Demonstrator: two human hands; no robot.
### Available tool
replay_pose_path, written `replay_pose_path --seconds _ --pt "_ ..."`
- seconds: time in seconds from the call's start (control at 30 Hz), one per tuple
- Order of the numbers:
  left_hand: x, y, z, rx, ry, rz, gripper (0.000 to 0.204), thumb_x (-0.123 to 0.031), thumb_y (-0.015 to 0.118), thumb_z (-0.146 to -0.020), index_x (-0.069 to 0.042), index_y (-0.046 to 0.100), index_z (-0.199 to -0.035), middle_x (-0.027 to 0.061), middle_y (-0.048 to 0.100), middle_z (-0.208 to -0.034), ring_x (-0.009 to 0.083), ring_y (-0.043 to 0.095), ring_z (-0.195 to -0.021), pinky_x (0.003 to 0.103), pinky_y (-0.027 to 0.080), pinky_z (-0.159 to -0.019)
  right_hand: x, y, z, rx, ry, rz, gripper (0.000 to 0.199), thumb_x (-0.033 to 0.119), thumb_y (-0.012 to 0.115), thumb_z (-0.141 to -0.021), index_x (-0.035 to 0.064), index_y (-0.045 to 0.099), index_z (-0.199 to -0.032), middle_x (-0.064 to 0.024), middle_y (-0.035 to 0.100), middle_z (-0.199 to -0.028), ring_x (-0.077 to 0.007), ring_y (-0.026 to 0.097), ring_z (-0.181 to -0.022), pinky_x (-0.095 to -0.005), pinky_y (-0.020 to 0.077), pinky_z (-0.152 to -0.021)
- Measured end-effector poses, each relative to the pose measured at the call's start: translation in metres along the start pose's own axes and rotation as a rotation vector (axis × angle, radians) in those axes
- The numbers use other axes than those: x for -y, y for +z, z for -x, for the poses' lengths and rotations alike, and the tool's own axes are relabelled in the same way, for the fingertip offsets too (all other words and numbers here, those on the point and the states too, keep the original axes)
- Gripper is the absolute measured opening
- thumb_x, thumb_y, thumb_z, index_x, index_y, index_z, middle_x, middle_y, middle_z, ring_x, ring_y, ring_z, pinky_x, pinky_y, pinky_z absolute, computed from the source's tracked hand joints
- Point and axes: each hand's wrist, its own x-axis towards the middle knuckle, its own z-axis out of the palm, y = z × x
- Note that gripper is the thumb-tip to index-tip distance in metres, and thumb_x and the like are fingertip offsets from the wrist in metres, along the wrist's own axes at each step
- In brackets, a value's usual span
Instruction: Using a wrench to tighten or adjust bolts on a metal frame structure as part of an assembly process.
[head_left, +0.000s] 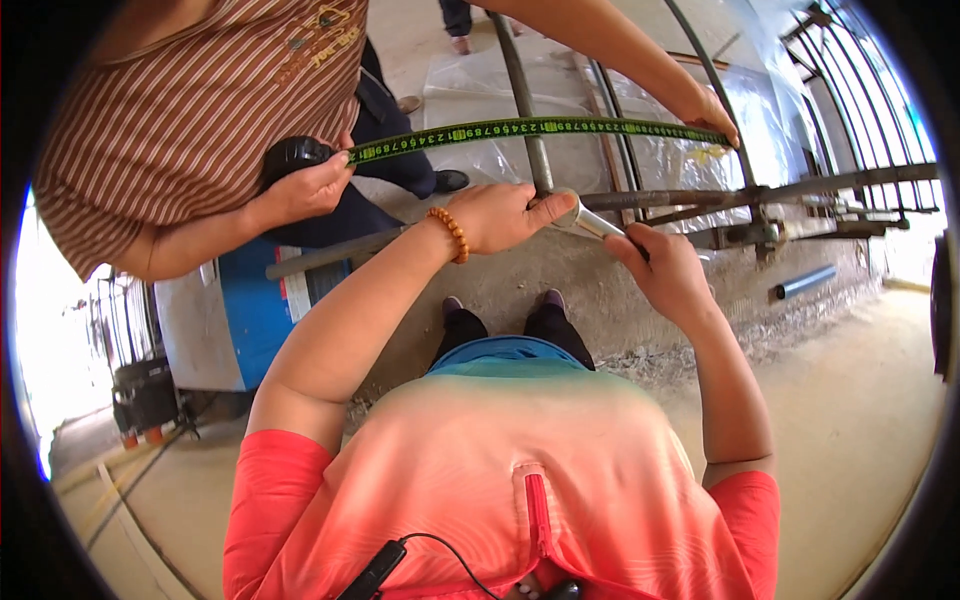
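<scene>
My right hand is closed around the dark grip of a silver wrench. The tool slants up and left to a joint where an upright steel pipe meets a horizontal one. At that joint my left hand, with a beaded bracelet on its wrist, is closed at the wrench's head, thumb laid over it. My left fingers partly hide the head and whatever clamp sits under it. Just beyond my hands, a co-worker stretches a black-and-green tape measure across the pipes, case in one hand, tape end in the other.
More pipes and a coupler extend to the right. A short blue tube lies on the ground there. A blue-and-white cabinet stands at left, a pipe end above it. Clear plastic sheeting covers the floor beyond.
</scene>
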Motion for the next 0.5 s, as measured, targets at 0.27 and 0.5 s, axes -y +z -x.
replay_pose_path --seconds 0.27,0.5 --pt "0.012 0.008 -0.020 0.078 0.113 0.079 0.091 -0.074 0.019 -0.078 0.007 0.058 -0.095 0.0280 0.057 -0.100 0.0375 0.054 -0.101 0.039 0.039 -0.088 0.067 0.094 0.047 -0.197 0.411 -1.071 0.030 0.030 0.042 -0.093 0.0064 0.045 -0.075 -0.0002 0.041 -0.055 -0.0097 0.037 -0.045 -0.0249 0.0309 -0.041" --pt "0.033 0.003 -0.019 0.295 0.123 0.545 0.059 -0.064 0.032 -0.084 -0.009 0.052 -0.094 0.0011 0.051 -0.073 0.0075 0.043 -0.056 0.023 0.039 -0.052 0.133 0.136 0.034 -0.023 0.288 -2.344 0.036 0.041 0.035 -0.093 0.0102 0.046 -0.080 0.0041 0.033 -0.057 -0.0055 0.025 -0.044 -0.0199 0.0210 -0.039"
